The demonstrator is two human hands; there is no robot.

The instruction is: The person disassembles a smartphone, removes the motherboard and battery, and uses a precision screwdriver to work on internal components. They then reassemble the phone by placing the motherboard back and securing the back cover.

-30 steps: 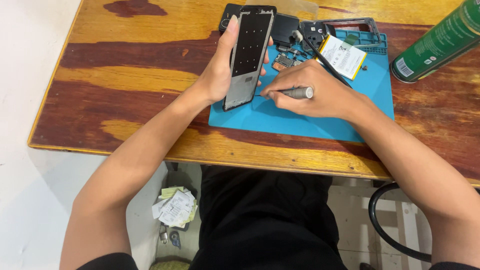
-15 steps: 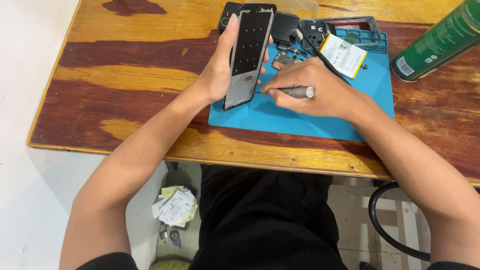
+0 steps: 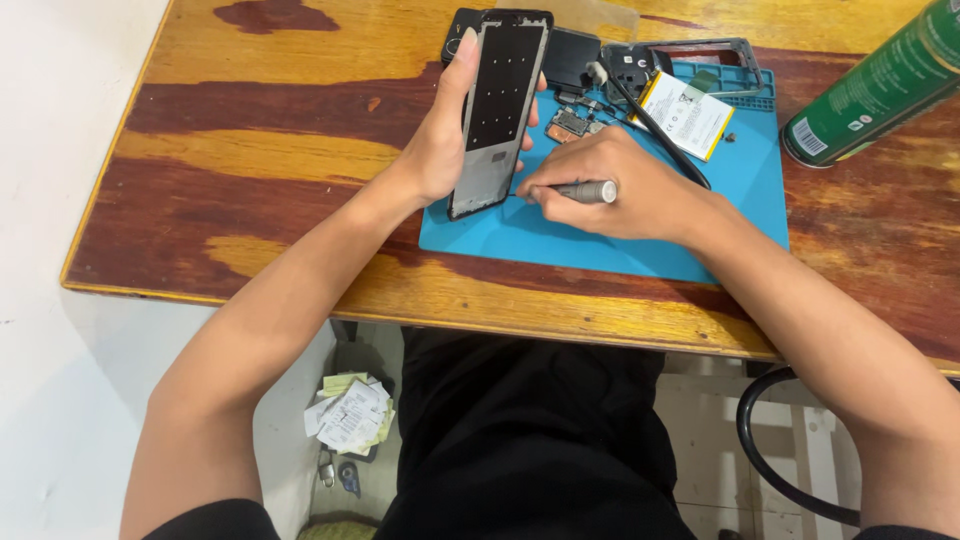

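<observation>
Left hand (image 3: 440, 150) reaching in from lower left, wrapping fingers and thumb around a phone frame (image 3: 498, 112), frame standing over the blue mat (image 3: 600, 240), long axis running away from the person, right hand (image 3: 610, 185) pinching a grey screwdriver (image 3: 580, 191), lying crosswise, tip pointing left at the frame's lower edge.

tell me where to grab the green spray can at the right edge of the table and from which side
Take the green spray can around the middle of its round body, coming from above with the grip across its width. It lies on its side, tilted diagonally on the wooden table, base toward the blue mat, so its curved flank is exposed and unobstructed. Its top end runs out of the picture.
</observation>
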